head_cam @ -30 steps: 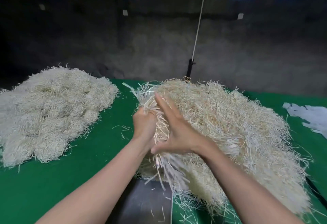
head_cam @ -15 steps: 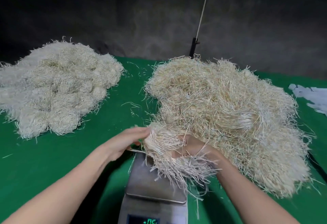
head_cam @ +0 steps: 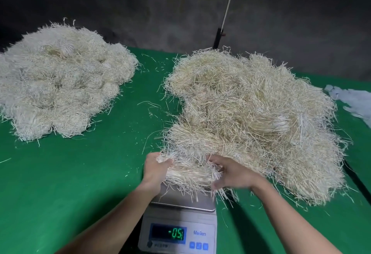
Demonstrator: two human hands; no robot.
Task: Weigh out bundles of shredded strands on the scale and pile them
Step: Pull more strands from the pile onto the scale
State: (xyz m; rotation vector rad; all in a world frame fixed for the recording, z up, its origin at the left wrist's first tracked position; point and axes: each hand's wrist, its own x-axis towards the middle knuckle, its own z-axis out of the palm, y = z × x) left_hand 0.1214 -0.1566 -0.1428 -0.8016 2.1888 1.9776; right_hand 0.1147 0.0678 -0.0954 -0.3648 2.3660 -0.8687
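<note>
Green desk (head_cam: pixel 80 173): your left hand (head_cam: pixel 155 170) and right hand (head_cam: pixel 232 174) are clamping fingers on a bundle (head_cam: pixel 190 171) over the scale (head_cam: pixel 180 221), big heap (head_cam: pixel 251 117) just behind.

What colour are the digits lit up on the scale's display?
Green, on a dark screen set in the scale; the head view shows it.

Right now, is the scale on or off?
On. The scale shows lit green digits on its display while both hands hold a bundle over its pan.
</note>
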